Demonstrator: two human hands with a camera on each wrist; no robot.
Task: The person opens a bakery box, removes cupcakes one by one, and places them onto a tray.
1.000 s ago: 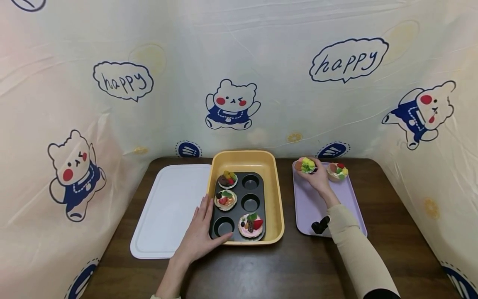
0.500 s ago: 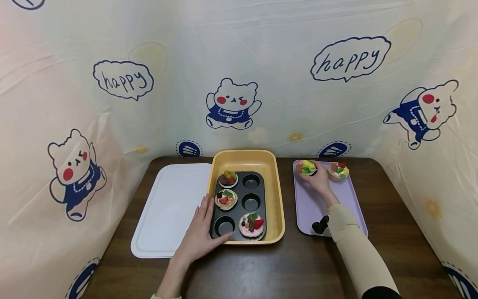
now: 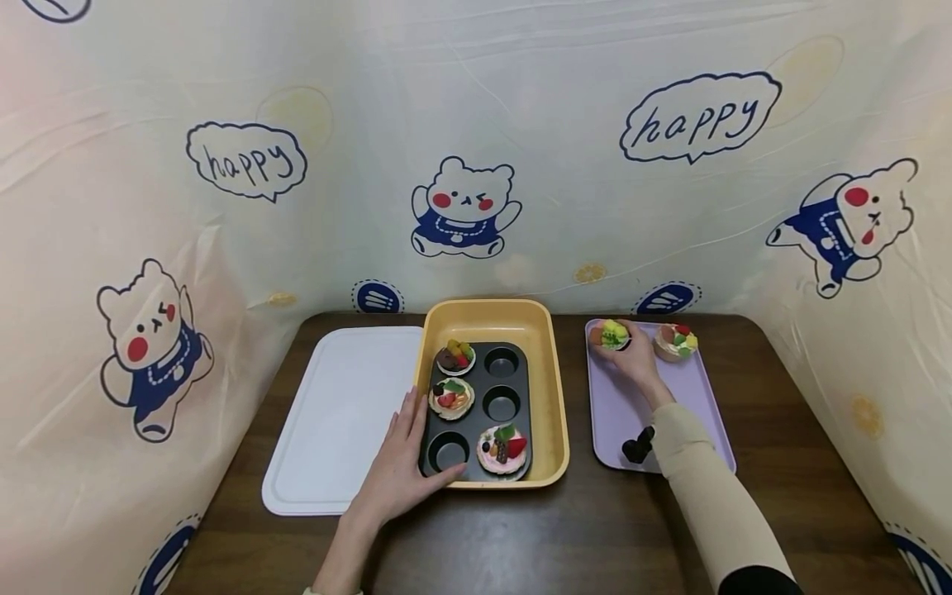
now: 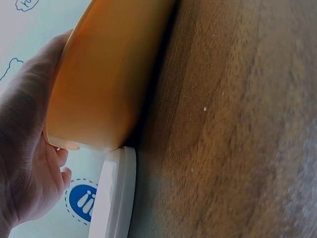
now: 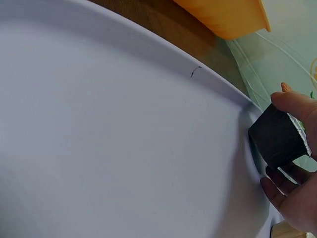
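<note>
My right hand (image 3: 630, 357) grips a toy cupcake (image 3: 614, 334) with yellow and green topping at the far left of the lilac tray (image 3: 617, 413). In the right wrist view its black cup (image 5: 278, 136) is tilted, with the thumb and fingers around it. My left hand (image 3: 402, 463) rests on the near left corner of the yellow bin (image 3: 554, 413), fingers along the side and thumb along the front rim. A dark muffin pan (image 3: 476, 446) lies inside the bin. Three toy cakes sit in its cups: one with chocolate (image 3: 455, 357), one cream (image 3: 451, 399), one pink (image 3: 502, 450).
Another fruit-topped cupcake (image 3: 675, 342) stands at the far right of the lilac tray. A white board (image 3: 342, 413) lies left of the bin, against it. A small black object (image 3: 638, 446) shows beside the right sleeve. A printed curtain (image 3: 335, 231) hangs behind the wooden table (image 3: 521, 537).
Both hands stay nearly in place. The cupcake in the right hand has lowered and turned slightly; the whole head view has shifted a little.
</note>
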